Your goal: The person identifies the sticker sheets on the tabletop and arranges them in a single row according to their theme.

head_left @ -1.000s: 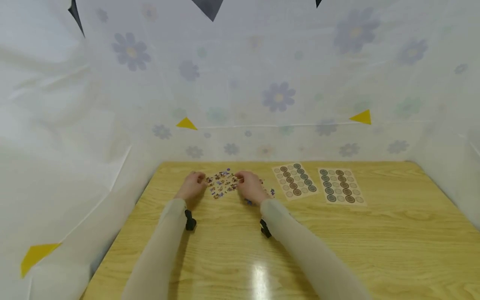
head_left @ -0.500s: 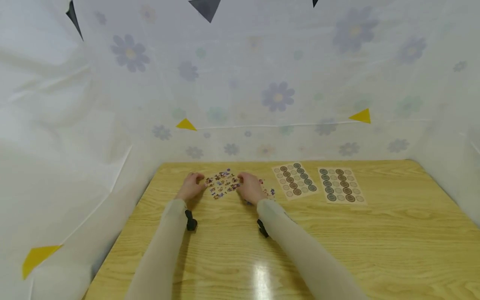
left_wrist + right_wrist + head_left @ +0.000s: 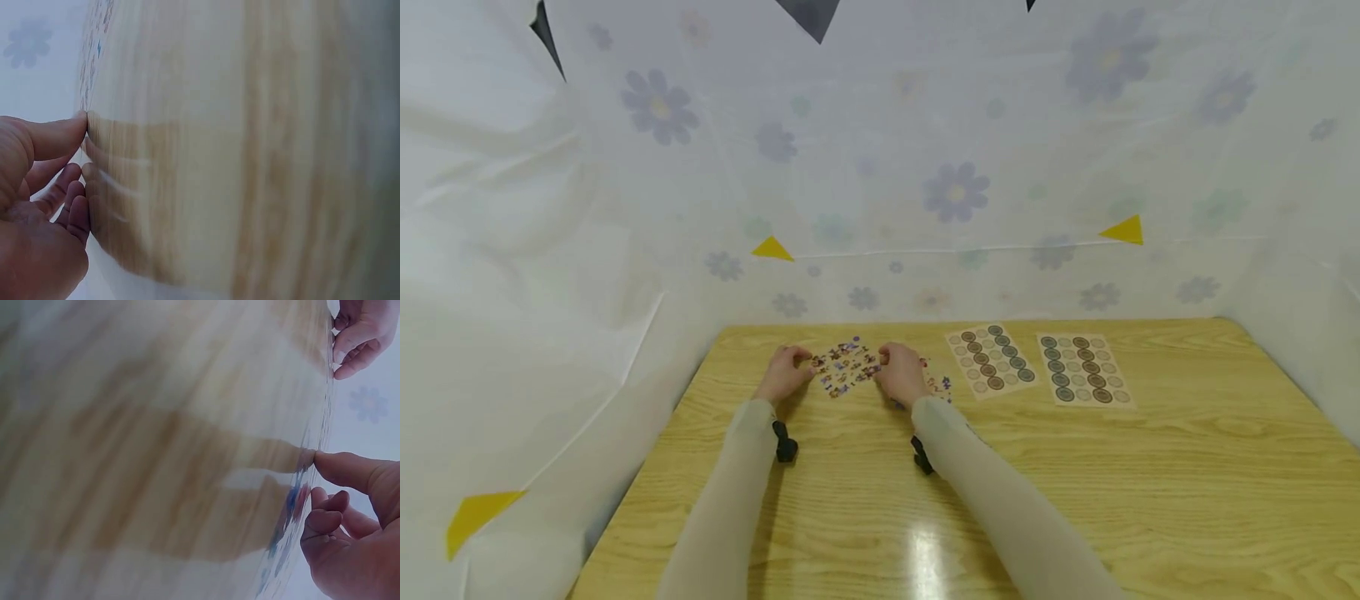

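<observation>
A sheet with small colourful printed figures (image 3: 846, 367) lies on the table between the two hands; its backing looks clear. My left hand (image 3: 784, 373) is at its left edge, thumb and fingertips down on the tabletop. In the left wrist view the left thumb (image 3: 56, 137) is apart from the bent fingers. My right hand (image 3: 901, 375) is at the sheet's right edge. The right wrist view shows the right thumb (image 3: 344, 469) extended to the surface and the other fingers loosely bent. A second patterned sheet (image 3: 940, 388) is partly hidden under the right hand.
Two paper sheets with rows of round coin-like prints, a tilted one (image 3: 992, 361) and a straighter one (image 3: 1086, 371), lie to the right on the wooden table (image 3: 1187, 500). A white flowered curtain (image 3: 880, 275) rises behind the table's back edge.
My right hand has shifted very slightly, and its fingertips uncover a little more of the sheet's right edge. The left hand stays nearly in place at the left edge.
</observation>
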Demonstrator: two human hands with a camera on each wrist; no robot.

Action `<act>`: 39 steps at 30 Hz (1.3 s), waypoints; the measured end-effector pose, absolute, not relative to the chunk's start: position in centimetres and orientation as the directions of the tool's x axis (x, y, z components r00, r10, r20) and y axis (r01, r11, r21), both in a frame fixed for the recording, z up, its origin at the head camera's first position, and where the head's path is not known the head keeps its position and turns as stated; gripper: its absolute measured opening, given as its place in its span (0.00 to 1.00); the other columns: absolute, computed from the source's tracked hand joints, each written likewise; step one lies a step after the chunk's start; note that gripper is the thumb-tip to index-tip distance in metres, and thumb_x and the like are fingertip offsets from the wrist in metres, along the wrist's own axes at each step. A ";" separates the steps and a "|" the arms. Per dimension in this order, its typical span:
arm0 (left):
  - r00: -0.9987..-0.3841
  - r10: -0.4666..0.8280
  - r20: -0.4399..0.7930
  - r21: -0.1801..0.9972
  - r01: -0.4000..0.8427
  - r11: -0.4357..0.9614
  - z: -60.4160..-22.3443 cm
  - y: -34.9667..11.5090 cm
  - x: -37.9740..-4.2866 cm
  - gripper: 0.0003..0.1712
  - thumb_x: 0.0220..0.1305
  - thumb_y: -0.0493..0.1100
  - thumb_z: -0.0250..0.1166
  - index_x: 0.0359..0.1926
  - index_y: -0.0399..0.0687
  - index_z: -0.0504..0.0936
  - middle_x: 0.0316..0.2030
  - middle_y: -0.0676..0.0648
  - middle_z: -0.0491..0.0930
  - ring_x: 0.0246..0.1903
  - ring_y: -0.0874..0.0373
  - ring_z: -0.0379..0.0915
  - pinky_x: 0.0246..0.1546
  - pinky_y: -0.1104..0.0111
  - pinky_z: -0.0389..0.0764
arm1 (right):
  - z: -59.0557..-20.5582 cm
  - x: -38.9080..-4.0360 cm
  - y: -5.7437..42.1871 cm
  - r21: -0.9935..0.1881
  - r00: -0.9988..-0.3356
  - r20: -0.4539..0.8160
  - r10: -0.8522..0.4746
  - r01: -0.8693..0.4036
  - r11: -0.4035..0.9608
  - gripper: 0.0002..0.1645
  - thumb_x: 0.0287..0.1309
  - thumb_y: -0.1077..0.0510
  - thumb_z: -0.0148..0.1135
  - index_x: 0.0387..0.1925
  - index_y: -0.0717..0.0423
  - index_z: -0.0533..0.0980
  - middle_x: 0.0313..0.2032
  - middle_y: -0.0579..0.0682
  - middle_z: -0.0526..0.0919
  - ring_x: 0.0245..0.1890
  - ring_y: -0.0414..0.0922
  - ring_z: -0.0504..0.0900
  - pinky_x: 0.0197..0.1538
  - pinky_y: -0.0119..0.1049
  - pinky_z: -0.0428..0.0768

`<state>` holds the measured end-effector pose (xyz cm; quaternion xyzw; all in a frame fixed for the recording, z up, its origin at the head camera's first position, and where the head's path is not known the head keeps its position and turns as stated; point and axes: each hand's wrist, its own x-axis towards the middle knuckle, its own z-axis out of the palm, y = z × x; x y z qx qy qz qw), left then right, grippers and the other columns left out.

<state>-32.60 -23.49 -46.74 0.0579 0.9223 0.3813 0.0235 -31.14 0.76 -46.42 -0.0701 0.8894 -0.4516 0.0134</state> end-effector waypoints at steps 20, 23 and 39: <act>-0.995 0.102 0.000 0.669 0.076 0.739 -46.6 -23.2 -32.6 0.20 0.66 0.35 0.62 0.56 0.29 0.76 0.52 0.32 0.67 0.50 0.41 0.63 0.55 0.48 0.67 | -46.5 -30.9 0.5 -0.837 -0.992 0.029 -0.127 -0.093 0.540 0.27 0.63 0.68 0.60 0.64 0.63 0.71 0.55 0.58 0.79 0.56 0.55 0.76 0.53 0.49 0.77; -0.995 0.100 0.009 0.671 0.080 0.737 -46.6 -23.1 -32.7 0.19 0.64 0.34 0.62 0.54 0.28 0.77 0.51 0.31 0.69 0.52 0.40 0.62 0.56 0.48 0.65 | -46.5 -31.1 0.6 -0.838 -0.991 0.023 -0.131 -0.091 0.538 0.27 0.63 0.68 0.60 0.64 0.62 0.71 0.54 0.58 0.79 0.55 0.54 0.77 0.53 0.49 0.78; -0.993 0.079 -0.084 0.934 -0.050 0.352 -46.6 -23.6 -32.7 0.25 0.68 0.29 0.57 0.65 0.35 0.68 0.50 0.34 0.77 0.48 0.46 0.73 0.38 0.65 0.69 | -46.7 -31.3 0.6 -0.834 -0.991 0.016 -0.135 -0.088 0.545 0.27 0.62 0.69 0.60 0.63 0.62 0.72 0.54 0.57 0.79 0.55 0.54 0.77 0.53 0.48 0.78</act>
